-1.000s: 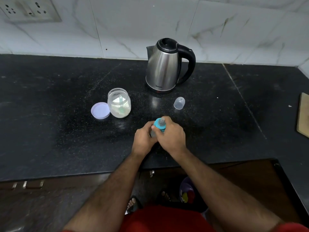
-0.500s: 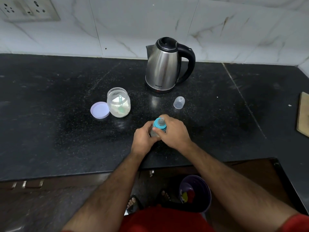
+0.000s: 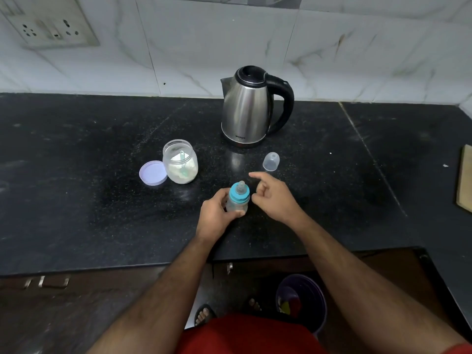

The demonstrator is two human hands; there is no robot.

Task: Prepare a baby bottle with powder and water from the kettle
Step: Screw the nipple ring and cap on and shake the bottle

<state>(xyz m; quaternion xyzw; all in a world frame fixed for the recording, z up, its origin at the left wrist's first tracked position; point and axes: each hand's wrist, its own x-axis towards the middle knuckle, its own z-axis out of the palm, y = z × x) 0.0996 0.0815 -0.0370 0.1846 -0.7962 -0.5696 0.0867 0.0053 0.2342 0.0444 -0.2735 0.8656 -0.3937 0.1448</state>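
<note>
A small clear baby bottle with a teal collar and a nipple on top stands upright on the black counter. My left hand grips its body from the left. Just right of the bottle, my right hand hovers with fingers apart, holding nothing. The bottle's clear dome cap lies on the counter behind my right hand. An open powder jar with a green scoop inside stands to the left, its lilac lid beside it. The steel kettle stands at the back.
A wooden board lies at the counter's right edge. A wall socket is at the upper left. The counter's front edge runs just below my wrists; a purple bin stands on the floor below.
My right hand has come off the bottle's teal collar and moved to the right, fingers spread. My left hand keeps its hold on the bottle.
</note>
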